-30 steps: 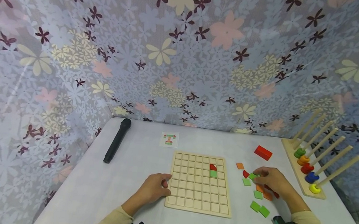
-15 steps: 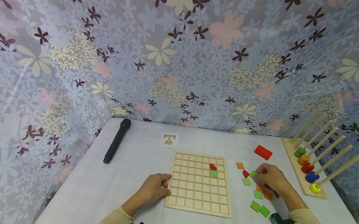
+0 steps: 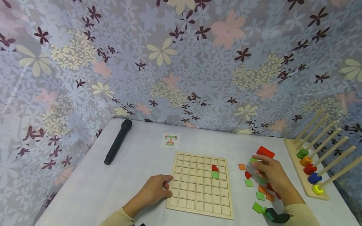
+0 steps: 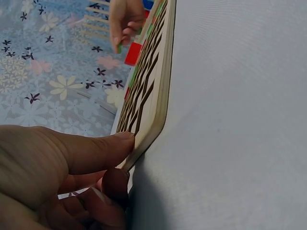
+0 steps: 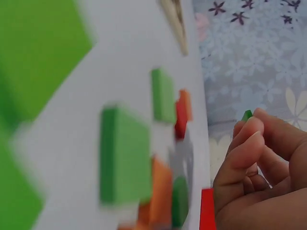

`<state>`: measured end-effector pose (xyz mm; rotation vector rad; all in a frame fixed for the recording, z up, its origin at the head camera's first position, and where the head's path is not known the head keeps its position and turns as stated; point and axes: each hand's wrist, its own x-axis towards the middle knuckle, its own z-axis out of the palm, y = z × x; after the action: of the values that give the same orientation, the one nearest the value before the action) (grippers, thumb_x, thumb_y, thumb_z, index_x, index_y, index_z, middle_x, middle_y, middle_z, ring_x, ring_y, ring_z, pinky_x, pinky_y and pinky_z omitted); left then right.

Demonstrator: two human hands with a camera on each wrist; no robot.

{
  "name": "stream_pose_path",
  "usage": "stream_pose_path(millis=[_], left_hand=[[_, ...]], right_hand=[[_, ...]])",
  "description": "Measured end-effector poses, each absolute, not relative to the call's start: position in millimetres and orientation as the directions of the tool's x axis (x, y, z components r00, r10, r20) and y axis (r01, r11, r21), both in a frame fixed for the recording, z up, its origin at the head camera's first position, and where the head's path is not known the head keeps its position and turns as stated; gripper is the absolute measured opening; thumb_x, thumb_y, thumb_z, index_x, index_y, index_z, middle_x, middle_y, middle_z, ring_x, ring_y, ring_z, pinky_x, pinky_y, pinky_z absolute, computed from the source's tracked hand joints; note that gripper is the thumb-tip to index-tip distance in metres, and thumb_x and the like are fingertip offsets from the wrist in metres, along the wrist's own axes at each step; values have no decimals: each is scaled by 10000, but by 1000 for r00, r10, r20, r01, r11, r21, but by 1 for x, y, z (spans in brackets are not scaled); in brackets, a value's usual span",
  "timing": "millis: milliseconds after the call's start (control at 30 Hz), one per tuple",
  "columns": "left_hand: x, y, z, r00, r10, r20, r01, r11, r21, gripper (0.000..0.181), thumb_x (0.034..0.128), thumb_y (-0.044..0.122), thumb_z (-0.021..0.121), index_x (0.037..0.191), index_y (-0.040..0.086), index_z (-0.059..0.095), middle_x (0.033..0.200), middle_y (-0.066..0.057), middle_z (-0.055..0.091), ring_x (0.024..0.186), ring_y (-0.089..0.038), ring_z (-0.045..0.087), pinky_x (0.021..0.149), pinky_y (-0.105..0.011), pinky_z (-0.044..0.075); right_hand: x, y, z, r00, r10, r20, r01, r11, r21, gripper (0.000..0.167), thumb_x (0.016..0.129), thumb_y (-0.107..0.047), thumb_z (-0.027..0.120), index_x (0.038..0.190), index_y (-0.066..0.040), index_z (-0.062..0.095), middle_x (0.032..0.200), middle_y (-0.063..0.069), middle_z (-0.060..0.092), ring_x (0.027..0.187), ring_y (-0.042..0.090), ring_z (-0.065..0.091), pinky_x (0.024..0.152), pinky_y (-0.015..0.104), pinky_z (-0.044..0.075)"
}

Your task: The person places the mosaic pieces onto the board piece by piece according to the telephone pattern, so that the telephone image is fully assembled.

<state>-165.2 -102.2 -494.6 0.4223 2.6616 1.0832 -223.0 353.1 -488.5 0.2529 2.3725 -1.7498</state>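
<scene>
A wooden grid board [image 3: 192, 195] lies mid-table; a red quarter-round piece [image 3: 215, 168] and a green square tile [image 3: 215, 175] sit in its cells. My left hand [image 3: 153, 190] holds the board's left edge; the left wrist view shows a digit on the rim and other fingers curled beside it. My right hand [image 3: 270, 170] pinches a small green tile [image 5: 247, 115] at its fingertips, above the loose pieces and in front of the red block [image 3: 265, 152]. Most of that tile is hidden by the fingers. Below the hand lie green tiles [image 3: 260, 196], orange tiles [image 3: 262, 189] and red pieces [image 3: 248, 175].
A small pattern card [image 3: 170, 140] lies behind the board. Further left is a black microphone-like stick [image 3: 118, 142]. At the right stands a wooden peg rack [image 3: 295, 153] with coloured rings. A flowered cloth [image 3: 184, 58] rises behind the table.
My right hand has lifted off the loose pieces and moved toward the red block, carrying the green tile. A green piece under the hand now shows. The left hand and board stay put.
</scene>
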Motion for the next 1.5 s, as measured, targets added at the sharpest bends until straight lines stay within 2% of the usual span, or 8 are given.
stream_pose_path(millis=[133, 233, 367, 533, 733, 1100, 1267, 1500], left_hand=[[-165, -101, -494, -932, 347, -108, 171, 681, 712, 589, 780, 120, 814, 1322, -34, 643, 786, 66, 551, 705, -85, 461, 699, -286, 403], [-165, -100, -494, -932, 344, -110, 168, 682, 712, 590, 784, 122, 812, 1327, -34, 640, 785, 68, 554, 705, -86, 465, 700, -284, 405], [-165, -100, -494, -933, 344, -109, 169, 682, 712, 587, 783, 117, 810, 1325, -35, 641, 782, 71, 556, 711, -88, 472, 715, -290, 408], [-165, -101, -494, -933, 343, -105, 170, 681, 712, 586, 778, 122, 805, 1320, -36, 645, 781, 71, 560, 717, -88, 479, 717, -293, 412], [-168, -101, -494, -934, 344, -91, 180, 677, 714, 586, 773, 114, 812, 1314, -40, 647, 786, 61, 562, 707, -86, 472, 690, -281, 408], [-166, -102, -496, -932, 351, -93, 175, 659, 731, 601, 775, 115, 820, 1322, -52, 636, 792, 54, 563, 700, -92, 467, 668, -271, 395], [-166, -102, -496, -931, 352, -92, 177, 658, 732, 600, 777, 119, 822, 1323, -48, 637, 789, 54, 565, 694, -90, 467, 659, -267, 393], [-166, -103, -496, -929, 360, -84, 185, 651, 736, 596, 773, 115, 829, 1315, -46, 642, 792, 48, 566, 702, -91, 470, 671, -279, 398]], right_hand=[[-228, 343, -481, -973, -35, -227, 218, 181, -959, 618, 996, -268, 669, 1494, 4, 425, 897, -16, 660, 690, 118, 577, 646, 237, 529], [-232, 333, -476, -971, -70, -230, 222, 103, -970, 532, 991, -238, 678, 1446, -64, 464, 944, -5, 705, 690, 106, 599, 637, 230, 522], [-240, 316, -473, -965, -79, -251, 251, 12, -968, 491, 976, -190, 697, 1390, -89, 454, 896, 2, 716, 652, 100, 610, 599, 222, 516], [-248, 294, -473, -960, -82, -268, 268, 10, -963, 604, 964, -179, 710, 1447, -10, 389, 830, 5, 696, 612, 91, 580, 583, 227, 508], [-257, 266, -480, -959, -145, -244, 245, 12, -969, 555, 951, -108, 694, 1410, 22, 410, 856, 24, 728, 621, 77, 622, 552, 204, 503], [-256, 222, -485, -934, -228, -275, 230, 208, -951, 461, 943, -97, 675, 1354, 14, 498, 771, 36, 684, 637, 127, 629, 558, 269, 435], [-253, 214, -488, -936, -235, -263, 176, 334, -926, 422, 904, -102, 731, 1275, 3, 559, 862, 86, 676, 671, 176, 626, 553, 289, 434], [-250, 211, -491, -956, -223, -193, 47, 534, -844, 353, 833, -124, 799, 1142, -32, 657, 887, 57, 603, 794, 200, 532, 721, 340, 452]])
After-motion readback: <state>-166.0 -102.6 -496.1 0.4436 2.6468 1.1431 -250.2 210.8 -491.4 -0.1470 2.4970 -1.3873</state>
